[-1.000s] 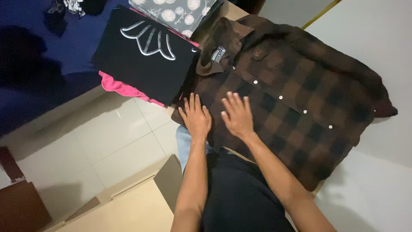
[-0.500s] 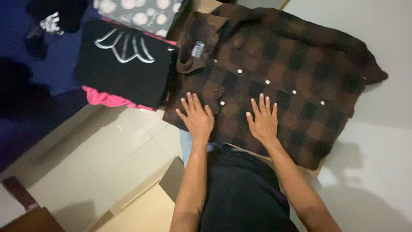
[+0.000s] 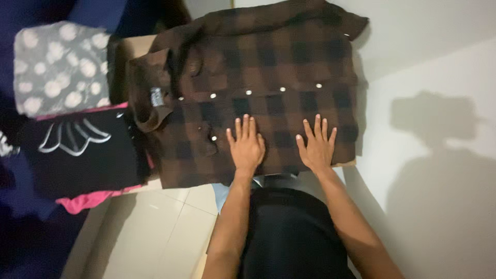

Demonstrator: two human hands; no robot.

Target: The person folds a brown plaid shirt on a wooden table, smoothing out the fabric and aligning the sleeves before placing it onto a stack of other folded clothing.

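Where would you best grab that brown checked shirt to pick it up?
Probably at the collar, coming from the left side of the brown checked shirt. The shirt lies flat and buttoned, with the left hand and right hand pressed on its lower half; the collar is the thickest, raised edge and is uncovered.

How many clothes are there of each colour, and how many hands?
Brown checked shirt: 1, with the left hand and right hand flat on it
Grey folded cloth with pale flowers: 1
Black folded top with a white design: 1
Pink garment under the black one: 1
Hands: 2
Total: 4 clothes, 2 hands
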